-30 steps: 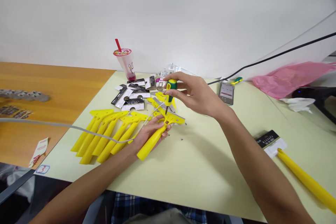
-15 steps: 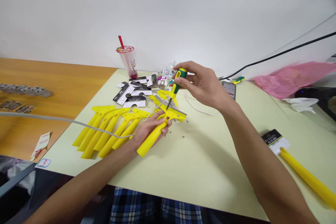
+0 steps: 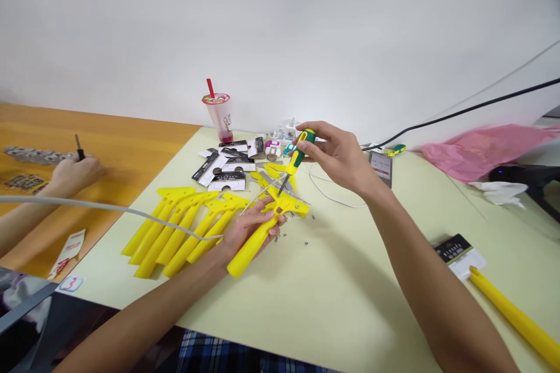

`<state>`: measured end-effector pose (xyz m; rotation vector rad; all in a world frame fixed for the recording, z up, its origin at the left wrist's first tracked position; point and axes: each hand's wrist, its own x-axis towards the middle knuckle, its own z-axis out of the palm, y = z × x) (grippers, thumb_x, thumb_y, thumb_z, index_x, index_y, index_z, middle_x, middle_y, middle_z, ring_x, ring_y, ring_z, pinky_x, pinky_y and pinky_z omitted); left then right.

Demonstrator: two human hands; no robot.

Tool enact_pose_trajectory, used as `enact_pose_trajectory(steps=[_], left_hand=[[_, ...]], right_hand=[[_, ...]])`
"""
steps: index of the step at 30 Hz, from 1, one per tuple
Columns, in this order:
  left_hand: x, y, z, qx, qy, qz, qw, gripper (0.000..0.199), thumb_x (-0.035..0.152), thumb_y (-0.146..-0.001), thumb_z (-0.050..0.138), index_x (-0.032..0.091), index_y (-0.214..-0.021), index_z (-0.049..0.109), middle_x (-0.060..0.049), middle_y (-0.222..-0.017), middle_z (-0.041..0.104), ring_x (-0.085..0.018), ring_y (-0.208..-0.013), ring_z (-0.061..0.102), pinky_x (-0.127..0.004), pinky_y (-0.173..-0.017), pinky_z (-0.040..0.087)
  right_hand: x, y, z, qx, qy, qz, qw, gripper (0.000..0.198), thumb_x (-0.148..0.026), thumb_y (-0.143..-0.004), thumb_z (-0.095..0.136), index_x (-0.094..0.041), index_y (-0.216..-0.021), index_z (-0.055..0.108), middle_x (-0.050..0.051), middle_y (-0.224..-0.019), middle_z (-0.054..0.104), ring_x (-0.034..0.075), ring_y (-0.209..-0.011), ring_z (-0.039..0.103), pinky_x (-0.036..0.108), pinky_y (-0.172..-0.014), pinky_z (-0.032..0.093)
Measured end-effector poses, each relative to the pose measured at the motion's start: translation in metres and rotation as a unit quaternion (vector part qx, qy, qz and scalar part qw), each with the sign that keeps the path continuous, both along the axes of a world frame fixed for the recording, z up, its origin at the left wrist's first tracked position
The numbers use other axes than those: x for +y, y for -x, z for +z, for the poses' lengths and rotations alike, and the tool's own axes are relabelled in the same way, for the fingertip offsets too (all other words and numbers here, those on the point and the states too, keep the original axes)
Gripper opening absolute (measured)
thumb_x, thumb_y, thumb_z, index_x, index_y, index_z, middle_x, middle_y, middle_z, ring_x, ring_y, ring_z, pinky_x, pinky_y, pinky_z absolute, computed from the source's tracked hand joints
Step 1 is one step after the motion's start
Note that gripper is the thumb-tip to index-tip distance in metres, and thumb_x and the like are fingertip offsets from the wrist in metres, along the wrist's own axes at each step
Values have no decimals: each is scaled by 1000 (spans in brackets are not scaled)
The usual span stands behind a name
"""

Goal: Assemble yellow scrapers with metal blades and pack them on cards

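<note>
The right hand (image 3: 343, 157) pinches a green-and-yellow screwdriver (image 3: 299, 154) between its fingers (image 3: 326, 130), tip at a yellow T-headed tool (image 3: 251, 247) clasped in the fingers of the left hand (image 3: 242, 229).

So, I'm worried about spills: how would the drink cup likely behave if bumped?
The drink cup would probably tip rather easily, being tall and narrower at its base. It is likely light, as reddish contents show only near the bottom. Any spill would probably be slow, since a lid covers the top around the red straw.
</note>
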<state>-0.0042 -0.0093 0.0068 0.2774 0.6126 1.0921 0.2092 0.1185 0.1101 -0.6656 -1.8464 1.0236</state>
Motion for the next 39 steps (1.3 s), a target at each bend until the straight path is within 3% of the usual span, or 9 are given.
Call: enact_pose_trajectory(steps=[7, 11, 18, 26, 32, 39], left_hand=[[-1, -1, 0, -32, -6, -2, 999, 57, 4, -77, 88, 22, -123, 61, -10, -114, 66, -16, -91, 71, -18, -62, 52], [-2, -2, 8, -35, 5, 13, 999, 63, 2, -78, 85, 21, -132, 59, -10, -113, 65, -16, -90, 71, -18, -63, 53], [-5, -2, 10, -64, 25, 9, 998, 70, 1, -80, 82, 22, -141, 56, -10, -113, 66, -16, -90, 72, -18, -64, 54], [-2, -1, 5, -67, 40, 20, 997, 70, -3, -79, 81, 22, -139, 57, -13, -116, 67, -17, -90, 73, -18, -64, 54], [-1, 1, 5, -62, 16, 27, 998, 59, -2, -81, 80, 22, -131, 60, -12, -117, 66, -17, -92, 73, -18, -64, 55], [-3, 2, 14, -47, -12, 38, 998, 53, -4, -80, 77, 21, -124, 62, -11, -112, 66, -16, -88, 71, -18, -62, 54]], right_hand=[[4, 3, -3, 11, 70, -39, 997, 62, -71, -86, 87, -24, -125, 78, 7, -111, 75, 26, -101, 79, 50, -94, 75], [8, 5, -6, 18, 106, -58, 992, 64, -72, -80, 92, -24, -121, 80, 6, -107, 78, 29, -103, 81, 53, -97, 74], [-6, 7, 2, 3, 35, -96, 995, 62, -71, -83, 90, -27, -125, 81, 7, -109, 78, 29, -101, 82, 51, -92, 76], [-18, 7, 6, -1, -39, -91, 995, 57, -68, -87, 87, -28, -126, 80, 6, -115, 78, 28, -100, 81, 49, -90, 76], [-19, 11, 9, 24, -22, -104, 994, 57, -70, -82, 90, -27, -118, 80, 4, -107, 77, 24, -91, 81, 44, -85, 76], [-7, 12, 3, 60, 58, -125, 989, 58, -70, -77, 94, -20, -101, 77, 6, -95, 77, 22, -85, 80, 44, -80, 77]])
